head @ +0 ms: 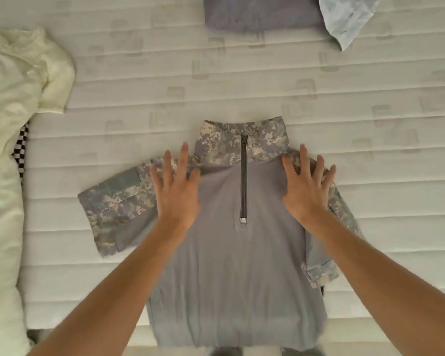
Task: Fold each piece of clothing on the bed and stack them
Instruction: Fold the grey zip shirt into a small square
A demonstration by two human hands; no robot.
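Camouflage-sleeved zip shirt (pixel 231 265): flat at centre, unfolded; left hand (pixel 176 191), right hand (pixel 307 188) spread flat on its shoulders. Cream garment (pixel 13 104) left, unfolded; folded grey piece (pixel 262 14) at top.

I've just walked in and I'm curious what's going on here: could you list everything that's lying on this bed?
zip-neck shirt: one, grey with camouflage collar and sleeves, spread flat at centre.
cream garment: one, off-white, crumpled at left edge.
checkered cloth: one, black and white, peeking from under the cream garment.
folded grey garment: one, top centre.
pale blue garment: one, top right.
mattress: one, white, quilted.
left hand: flat on shirt's shoulder.
right hand: flat on the other shoulder.
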